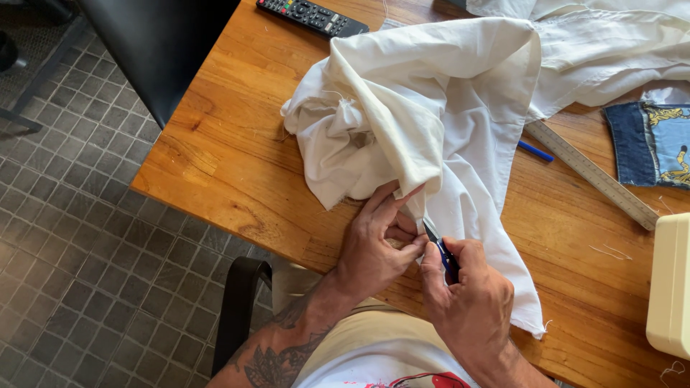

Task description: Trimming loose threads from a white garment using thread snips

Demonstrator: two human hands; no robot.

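Observation:
A large piece of white fabric [431, 108] lies bunched on the wooden table [230, 158]. My left hand [377, 241] pinches an edge of the fabric near the table's front edge, fingers pressed on a fold. My right hand [467, 294] is closed around a small cutting tool [440, 248] with a dark blue handle, its metal tip touching the fabric right beside my left thumb. The tool's handle is mostly hidden in my fist.
A metal ruler [589, 172] and a blue pen [535, 151] lie right of the fabric. A denim patch with a printed picture [650, 144] sits at the right edge, a cream machine [668, 287] below it. A black remote [313, 16] lies at the back. A black chair [158, 50] stands left, over tiled floor.

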